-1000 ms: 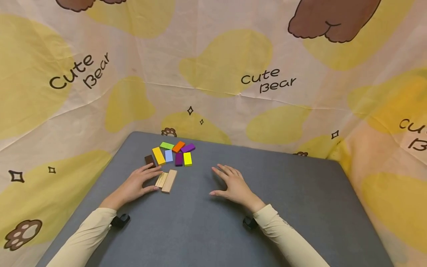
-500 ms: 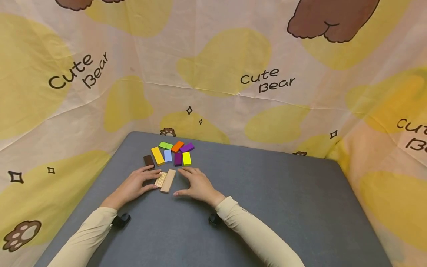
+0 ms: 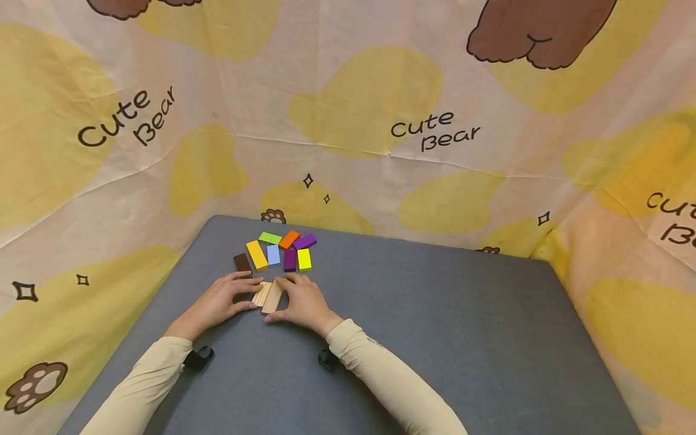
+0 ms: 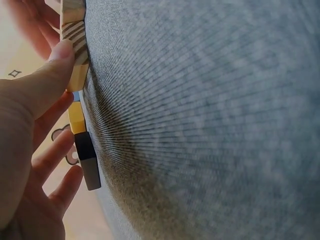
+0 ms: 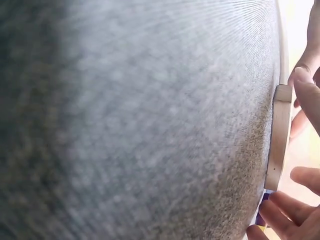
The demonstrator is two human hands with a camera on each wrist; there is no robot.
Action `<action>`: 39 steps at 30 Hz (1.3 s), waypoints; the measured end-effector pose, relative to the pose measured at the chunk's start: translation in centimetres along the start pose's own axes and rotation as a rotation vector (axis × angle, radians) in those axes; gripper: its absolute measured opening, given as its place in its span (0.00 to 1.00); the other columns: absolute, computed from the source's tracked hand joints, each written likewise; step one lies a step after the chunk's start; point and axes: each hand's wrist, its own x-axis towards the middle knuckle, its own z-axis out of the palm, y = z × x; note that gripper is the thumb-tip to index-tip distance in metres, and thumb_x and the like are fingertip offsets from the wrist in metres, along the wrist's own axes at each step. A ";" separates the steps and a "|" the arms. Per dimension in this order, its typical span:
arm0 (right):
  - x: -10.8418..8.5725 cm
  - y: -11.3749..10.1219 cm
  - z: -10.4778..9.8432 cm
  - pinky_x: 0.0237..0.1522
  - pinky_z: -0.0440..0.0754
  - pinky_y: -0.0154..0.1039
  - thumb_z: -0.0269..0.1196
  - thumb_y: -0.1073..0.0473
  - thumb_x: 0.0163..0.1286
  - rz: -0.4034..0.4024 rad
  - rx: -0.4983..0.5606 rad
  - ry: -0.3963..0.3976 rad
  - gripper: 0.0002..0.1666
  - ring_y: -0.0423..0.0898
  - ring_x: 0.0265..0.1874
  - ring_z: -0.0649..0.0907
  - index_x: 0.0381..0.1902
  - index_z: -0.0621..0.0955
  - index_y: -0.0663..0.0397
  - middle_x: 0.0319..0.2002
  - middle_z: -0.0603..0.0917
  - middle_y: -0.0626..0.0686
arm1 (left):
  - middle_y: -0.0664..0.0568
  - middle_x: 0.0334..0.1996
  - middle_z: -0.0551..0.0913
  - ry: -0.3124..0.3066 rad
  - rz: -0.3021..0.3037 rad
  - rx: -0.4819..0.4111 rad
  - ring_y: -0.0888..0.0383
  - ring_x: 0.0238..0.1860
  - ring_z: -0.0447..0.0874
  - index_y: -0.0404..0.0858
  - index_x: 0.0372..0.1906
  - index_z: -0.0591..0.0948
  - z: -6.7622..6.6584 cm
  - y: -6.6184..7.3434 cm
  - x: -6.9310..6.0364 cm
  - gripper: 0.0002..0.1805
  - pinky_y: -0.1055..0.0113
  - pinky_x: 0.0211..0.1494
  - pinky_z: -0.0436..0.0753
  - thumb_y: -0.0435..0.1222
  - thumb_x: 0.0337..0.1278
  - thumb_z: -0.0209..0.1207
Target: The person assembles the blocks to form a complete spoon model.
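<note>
A striped light-wood block [image 3: 261, 294] lies flat beside a plain wooden block [image 3: 273, 297], both slanting the same way. My left hand [image 3: 217, 302] holds the striped block, thumb at its near end and forefinger by its far end; in the left wrist view the thumb [image 4: 61, 55] lies against the stripes. Around the plain block my right hand [image 3: 306, 305] is spread, forefinger over the far end and thumb by the near end. In the right wrist view the plain block [image 5: 280, 135] sits on the cloth, with fingers loosely bent beside it and no firm grip visible.
Behind the hands lie several coloured blocks: dark brown [image 3: 242, 263], yellow [image 3: 257, 255], blue [image 3: 273, 255], green [image 3: 270, 238], orange [image 3: 289, 239], violet [image 3: 305, 241], purple [image 3: 290, 260] and bright yellow [image 3: 304, 259]. The grey table [image 3: 462, 326] meets a printed curtain [image 3: 348, 121] at the back.
My right hand has swept left across the table to the plain wooden block, its fingers now around it. The left hand stays at the striped block. The coloured blocks have not moved.
</note>
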 end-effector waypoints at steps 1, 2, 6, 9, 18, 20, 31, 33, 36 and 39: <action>0.0 0.0 0.0 0.67 0.74 0.47 0.69 0.25 0.50 -0.001 -0.006 0.004 0.54 0.46 0.66 0.75 0.72 0.70 0.41 0.69 0.73 0.48 | 0.49 0.63 0.81 -0.001 -0.002 0.000 0.39 0.69 0.70 0.41 0.59 0.83 0.0 0.0 0.0 0.27 0.32 0.65 0.68 0.42 0.53 0.70; 0.1 -0.1 0.1 0.67 0.74 0.47 0.69 0.25 0.51 -0.002 -0.009 0.007 0.54 0.46 0.65 0.75 0.72 0.71 0.41 0.69 0.74 0.48 | 0.49 0.63 0.81 -0.002 -0.003 0.001 0.39 0.69 0.70 0.41 0.59 0.83 0.0 0.0 0.0 0.27 0.32 0.65 0.68 0.42 0.52 0.70; 0.2 -0.1 0.2 0.66 0.74 0.46 0.69 0.25 0.51 0.002 -0.024 0.015 0.54 0.46 0.65 0.75 0.71 0.71 0.43 0.68 0.75 0.48 | 0.49 0.63 0.81 0.001 -0.002 -0.004 0.40 0.69 0.71 0.41 0.59 0.83 0.0 0.0 0.0 0.27 0.32 0.65 0.68 0.42 0.52 0.71; 0.2 -0.1 0.2 0.66 0.74 0.46 0.68 0.25 0.52 0.010 -0.040 0.022 0.53 0.45 0.64 0.76 0.71 0.72 0.43 0.67 0.75 0.48 | 0.48 0.62 0.81 0.010 0.006 -0.013 0.39 0.68 0.72 0.40 0.59 0.83 0.0 0.0 0.0 0.27 0.33 0.65 0.69 0.42 0.52 0.71; 0.2 0.0 0.3 0.66 0.75 0.45 0.68 0.26 0.53 0.010 -0.061 0.038 0.52 0.45 0.64 0.77 0.70 0.73 0.46 0.66 0.78 0.48 | 0.48 0.62 0.81 0.014 0.013 -0.020 0.40 0.68 0.72 0.41 0.58 0.83 0.2 -0.1 0.1 0.27 0.34 0.64 0.70 0.43 0.52 0.71; 0.2 0.1 0.3 0.67 0.74 0.45 0.68 0.26 0.53 0.009 -0.057 0.036 0.52 0.45 0.64 0.76 0.70 0.73 0.46 0.66 0.77 0.47 | 0.48 0.62 0.81 0.015 0.012 -0.018 0.40 0.67 0.72 0.41 0.59 0.83 0.2 -0.2 0.1 0.27 0.34 0.64 0.70 0.43 0.52 0.71; -1.0 1.2 -0.8 0.68 0.73 0.43 0.69 0.29 0.55 -0.016 -0.028 0.038 0.51 0.46 0.66 0.75 0.69 0.73 0.51 0.66 0.77 0.48 | 0.50 0.62 0.81 0.007 -0.014 -0.005 0.41 0.67 0.73 0.42 0.58 0.83 0.3 -0.3 0.2 0.26 0.34 0.64 0.70 0.42 0.52 0.71; -1.4 1.6 -1.0 0.68 0.74 0.43 0.69 0.29 0.55 -0.026 -0.026 0.046 0.51 0.46 0.66 0.76 0.69 0.73 0.51 0.66 0.78 0.48 | 0.50 0.63 0.81 0.003 -0.018 -0.005 0.41 0.67 0.73 0.42 0.59 0.83 0.2 -0.2 0.2 0.26 0.34 0.64 0.69 0.43 0.52 0.71; -2.4 2.4 -1.4 0.67 0.74 0.44 0.68 0.29 0.55 -0.038 -0.027 0.058 0.51 0.46 0.65 0.76 0.69 0.73 0.51 0.66 0.78 0.49 | 0.50 0.63 0.81 0.000 -0.023 -0.004 0.41 0.67 0.73 0.43 0.59 0.83 0.2 -0.1 0.2 0.27 0.34 0.64 0.69 0.43 0.52 0.71; -3.6 3.4 -1.9 0.67 0.75 0.45 0.68 0.29 0.55 -0.052 -0.025 0.074 0.51 0.47 0.65 0.77 0.69 0.73 0.51 0.66 0.78 0.50 | 0.50 0.63 0.81 0.001 -0.026 -0.005 0.41 0.67 0.73 0.43 0.60 0.82 0.3 -0.2 0.1 0.27 0.33 0.64 0.69 0.43 0.53 0.71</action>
